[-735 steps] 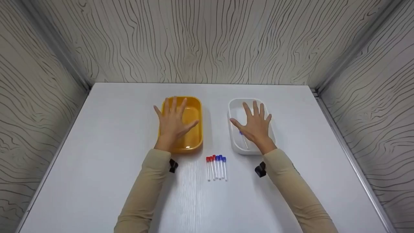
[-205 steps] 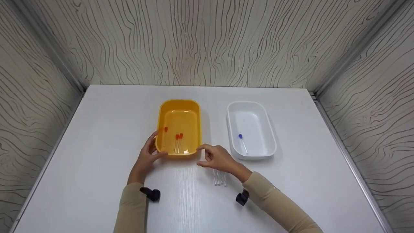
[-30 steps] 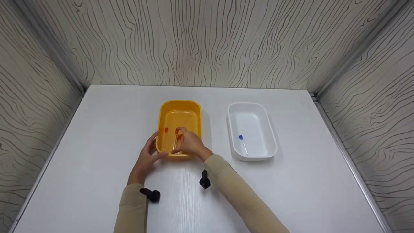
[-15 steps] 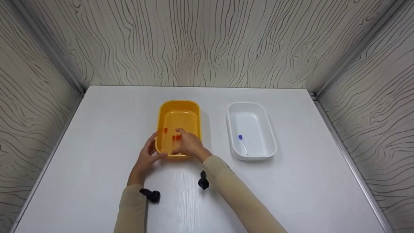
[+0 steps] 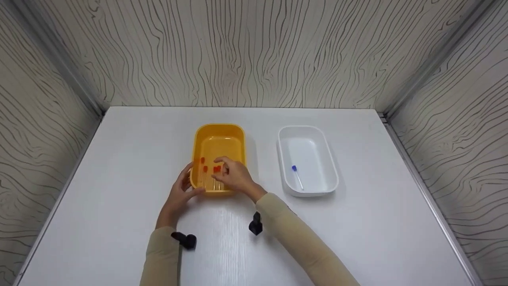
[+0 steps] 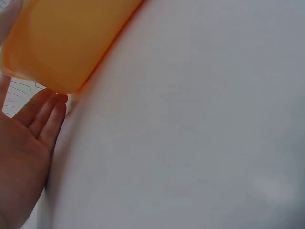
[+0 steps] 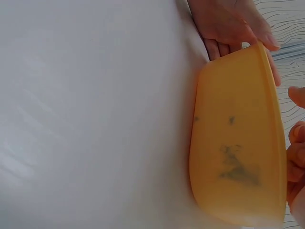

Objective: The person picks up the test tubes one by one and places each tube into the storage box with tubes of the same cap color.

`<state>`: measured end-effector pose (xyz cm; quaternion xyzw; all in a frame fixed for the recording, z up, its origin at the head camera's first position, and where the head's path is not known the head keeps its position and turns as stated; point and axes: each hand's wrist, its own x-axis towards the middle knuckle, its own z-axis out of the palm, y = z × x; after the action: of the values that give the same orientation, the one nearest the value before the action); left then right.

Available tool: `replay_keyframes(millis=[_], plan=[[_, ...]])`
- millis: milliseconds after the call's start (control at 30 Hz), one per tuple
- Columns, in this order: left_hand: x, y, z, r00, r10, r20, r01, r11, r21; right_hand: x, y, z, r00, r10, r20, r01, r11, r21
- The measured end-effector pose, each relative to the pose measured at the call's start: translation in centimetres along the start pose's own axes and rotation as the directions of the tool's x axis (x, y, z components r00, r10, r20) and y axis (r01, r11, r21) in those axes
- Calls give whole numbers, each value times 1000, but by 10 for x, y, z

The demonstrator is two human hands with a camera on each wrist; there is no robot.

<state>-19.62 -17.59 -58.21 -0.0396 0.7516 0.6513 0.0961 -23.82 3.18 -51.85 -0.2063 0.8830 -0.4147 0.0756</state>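
In the head view my left hand (image 5: 176, 198) grips the near left corner of the yellow tray (image 5: 238, 135), thumb on the near rim. Several red-capped tubes lie inside, including one red-capped tube (image 5: 205, 169) left of a close pair of red caps (image 5: 216, 169). My right hand (image 5: 237, 176) is over the tray's near right part, thumb and forefinger spread apart with nothing seen between them. The left wrist view shows my left hand (image 6: 24, 157) at the yellow tray (image 6: 62, 43). At the right edge of the right wrist view, my right hand (image 7: 298, 162) is beyond the tray wall (image 7: 233, 143).
To the right stands a white tray (image 5: 331, 159) holding one blue-capped tube (image 5: 298, 177). The right sleeve (image 5: 303, 238) crosses the white table (image 5: 222, 246) and hides what is beneath it. Patterned panels (image 5: 238, 51) stand behind and at both sides.
Red-capped tubes, earlier on the table, lie in the yellow tray. Since a second ago my right fingers have let go of one, which has shifted left; the hand has drawn back slightly.
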Motion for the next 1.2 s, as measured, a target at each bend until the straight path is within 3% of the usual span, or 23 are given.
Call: replay_keyframes(millis=[400,767,1033,1200], plan=[[3,-1,-1,1000,-27,4,28,999,-18,-30,8,-15,982,-139,-131,150,985,80],[-1,1,-1,1000,-28,2,28,999,-23,-67,15,-39,970,-64,-235,117,968,222],[-2,3,-1,999,-31,4,32,999,-25,-95,28,-57,936,63,-345,16,975,222],[-2,3,1,999,-40,10,40,999,-33,-109,42,-70,914,56,-402,28,979,200]])
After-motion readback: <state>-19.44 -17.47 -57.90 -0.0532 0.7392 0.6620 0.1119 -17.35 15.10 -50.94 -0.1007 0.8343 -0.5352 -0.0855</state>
